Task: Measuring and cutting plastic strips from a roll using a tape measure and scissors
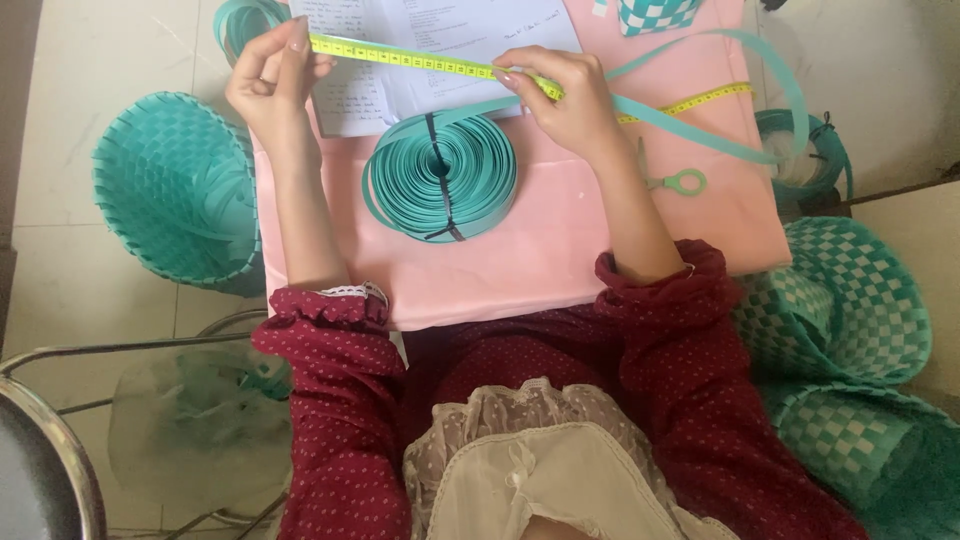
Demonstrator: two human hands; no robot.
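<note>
Teal woven basket (175, 190) lies on the floor left of the pink worktop (560, 250). Over the worktop's far edge, the left hand (268, 82) pinches one end of a yellow measuring tape (420, 62), grip closed on it. A coil of teal strapping (445, 175) sits mid-worktop below the tape. The right hand (560, 95) pinches the tape together with a loose teal strap (700, 125). Green-handled scissors (680, 182) lie right of the coil.
</note>
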